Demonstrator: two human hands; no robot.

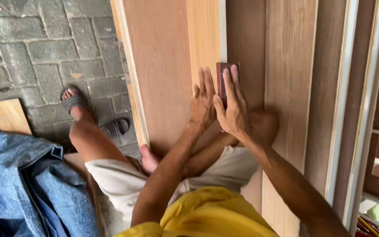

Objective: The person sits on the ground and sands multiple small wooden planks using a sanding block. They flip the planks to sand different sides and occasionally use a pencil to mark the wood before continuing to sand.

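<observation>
Right hand [233, 109] flat, fingers extended, pressing dark red rectangular sanding block [225, 74] at 12 o'clock on smooth pale wood panel [202, 39]. Left hand [203, 103] spread flat beside it, at 9 o'clock.

No packages, labels, signs or screens are visible in the head view.
</observation>
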